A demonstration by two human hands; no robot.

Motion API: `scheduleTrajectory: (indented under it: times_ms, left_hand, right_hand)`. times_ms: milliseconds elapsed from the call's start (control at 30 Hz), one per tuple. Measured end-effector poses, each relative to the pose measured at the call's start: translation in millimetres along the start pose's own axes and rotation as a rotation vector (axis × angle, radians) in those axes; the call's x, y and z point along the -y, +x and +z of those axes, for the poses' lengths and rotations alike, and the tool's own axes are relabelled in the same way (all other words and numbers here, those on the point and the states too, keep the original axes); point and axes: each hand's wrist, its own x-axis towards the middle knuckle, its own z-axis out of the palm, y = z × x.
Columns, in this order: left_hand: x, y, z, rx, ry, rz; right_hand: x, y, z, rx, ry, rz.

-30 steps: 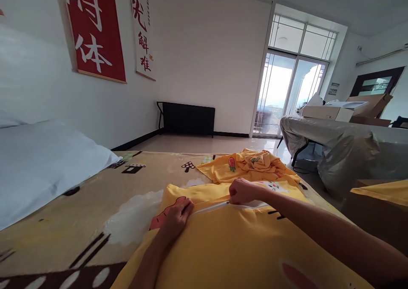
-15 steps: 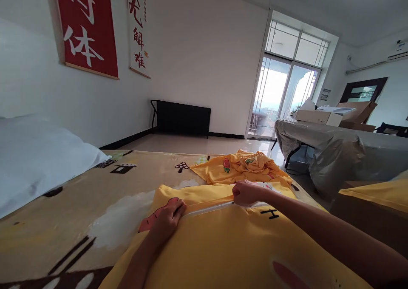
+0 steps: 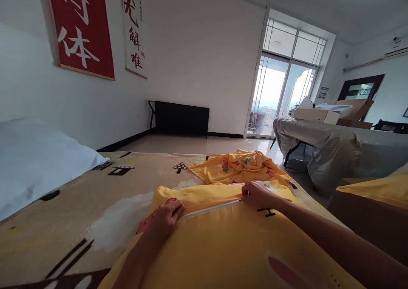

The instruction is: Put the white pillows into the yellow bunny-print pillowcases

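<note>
zipper step, about midway. yellow cover (image 3: 223, 246) lies on the bed (image 3: 63, 221). left hand (image 3: 165, 216) grip pinches the yellow cover at the zipper (image 3: 212, 207) left end, and right hand (image 3: 255, 194) grip is closed on the zipper at its right end. next move likely needs taut fabric and a straight pull.
</note>
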Motion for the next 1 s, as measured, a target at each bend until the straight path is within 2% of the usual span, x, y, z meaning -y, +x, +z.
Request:
scheduleTrajectory:
  times_ms: [100, 200, 267, 333, 433, 533, 633, 833, 1000]
  left_hand:
    - [-31, -2, -11.0, 0.035, 0.296, -0.009]
    - [-91, -11, -14.6, -0.022, 0.457, 0.051]
    - [-140, -16, -9.2, 0.011, 0.468, 0.112]
    - [-184, -14, 1.2, 0.103, 0.442, 0.137]
    - [-225, 3, 19.3, 0.158, 0.358, 0.135]
    - [-233, 24, 36.4, 0.099, 0.297, 0.053]
    - [-223, 36, 55.6, 0.007, 0.224, -0.021]
    - [-193, 32, 95.3, -0.172, 0.033, -0.068]
    - [-180, 30, 104.1, -0.215, -0.05, -0.032]
  right_hand:
    - [-10, -12, 11, -0.113, 0.037, -0.032]
    - [-12, -16, 19, -0.201, 0.1, -0.073]
    - [-9, -16, 19, -0.221, 0.112, -0.06]
    - [-4, -16, 18, -0.223, 0.087, -0.016]
    - [1, -18, 14, -0.241, 0.03, -0.025]
    - [2, -25, 14, -0.246, 0.039, -0.06]
    - [-2, -32, 18, -0.275, 0.098, -0.066]
    - [-13, -31, 40, -0.345, 0.186, -0.008]
    - [-16, -32, 48, -0.375, 0.206, -0.024]
